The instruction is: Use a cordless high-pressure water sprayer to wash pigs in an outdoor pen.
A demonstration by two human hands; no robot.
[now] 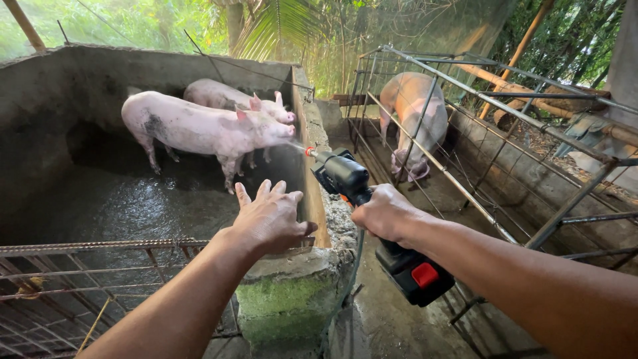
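Right hand (384,214): closed fully round the grip of a black cordless spray gun (345,176), fingers wrapped tight, no gap visible. Gun body runs diag. from the red-tipped nozzle (310,152) at upper left down to a black battery pack w/ red button (417,274) at lower right, below the wrist. Nozzle sits over the top edge of the concrete divider wall (312,133) and points into the left pen; a thin water jet leaves it toward the snout of the nearest pig (206,129). Left hand (269,218): open, fingers spread and slightly raised, holding nothing; palm appears to rest on the near end of the divider wall, just above its moss-green corner block (286,299). Exact contact of the fingertips w/ the concrete cannot be told. Hands are near each other, apart, w/ the wall top between them. Left pen: wet dark concrete floor (113,199), two pink pigs standing side by side toward the far wall, heads toward the divider; second pig (222,96) is behind the first, partly hidden. Rusty wire mesh (80,279) spans the near edge of this pen, lower left. Right of divider: a third pig (415,113), head down, rear toward camera, enclosed by a grey metal bar crate (465,100). Wet floor strip (379,312) runs between divider and crate. Netting and green foliage behind the pens; bamboo poles (518,50) at upper right.
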